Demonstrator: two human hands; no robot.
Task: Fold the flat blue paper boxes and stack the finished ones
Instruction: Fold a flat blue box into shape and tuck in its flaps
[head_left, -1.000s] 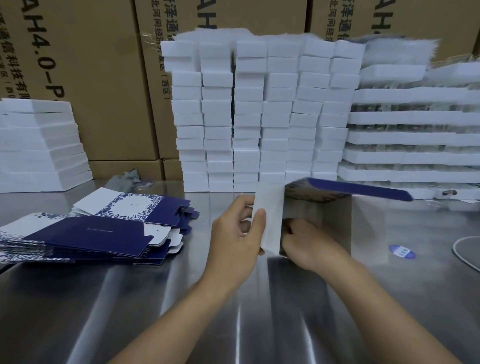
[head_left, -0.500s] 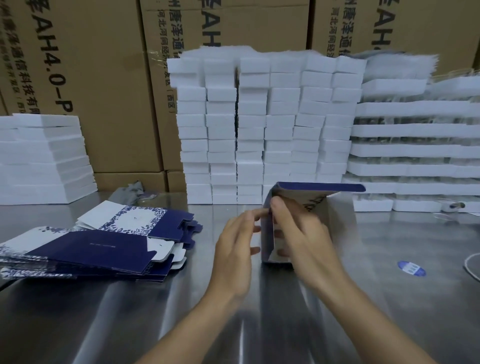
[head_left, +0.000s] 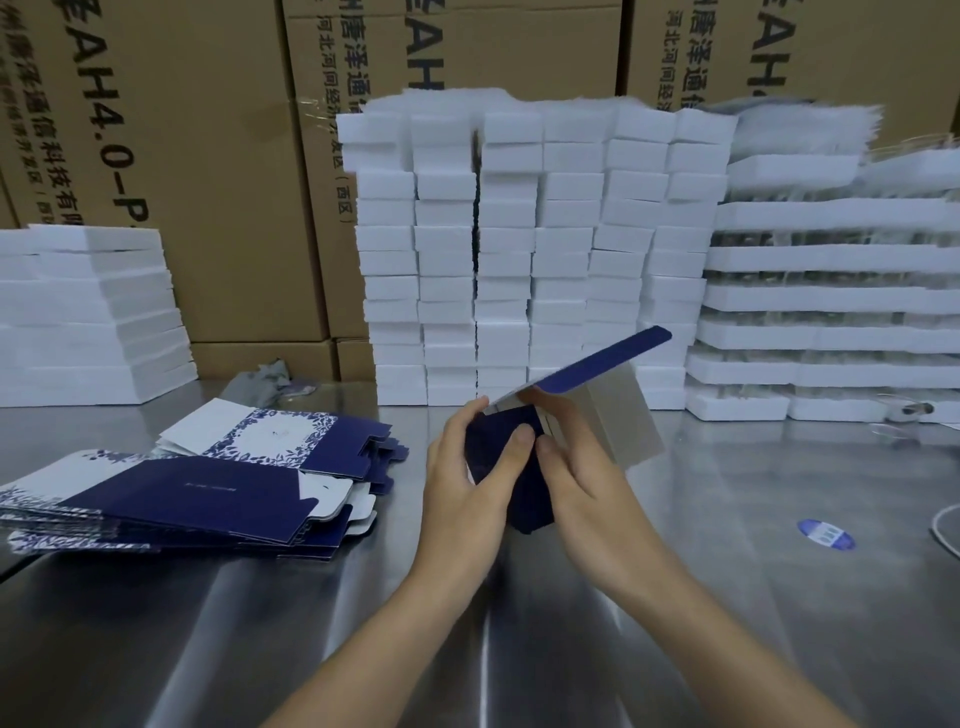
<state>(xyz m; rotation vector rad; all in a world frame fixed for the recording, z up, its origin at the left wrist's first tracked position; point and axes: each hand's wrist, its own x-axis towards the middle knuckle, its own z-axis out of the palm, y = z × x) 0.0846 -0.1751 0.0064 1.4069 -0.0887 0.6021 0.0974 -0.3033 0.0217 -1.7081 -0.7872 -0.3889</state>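
Half-folded blue box (head_left: 530, 496) held at centre, gripped between curled fingers of left hand (head_left: 465, 491) and right hand (head_left: 589, 493); flap raised toward 1 o'clock. Flat boxes (head_left: 182, 499) piled on tabletop (head_left: 208, 649) at 9 o'clock.

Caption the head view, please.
Left hand and right hand fold a dark blue paper box at a steel table, beside a pile of flat blue blanks.

Packing corner with a shiny steel tabletop (head_left: 208, 649)
Brown printed cardboard cartons (head_left: 208, 182) wall off the back, white foam blocks (head_left: 519, 260) stacked high in front, more white slabs (head_left: 78, 312) piled at left.
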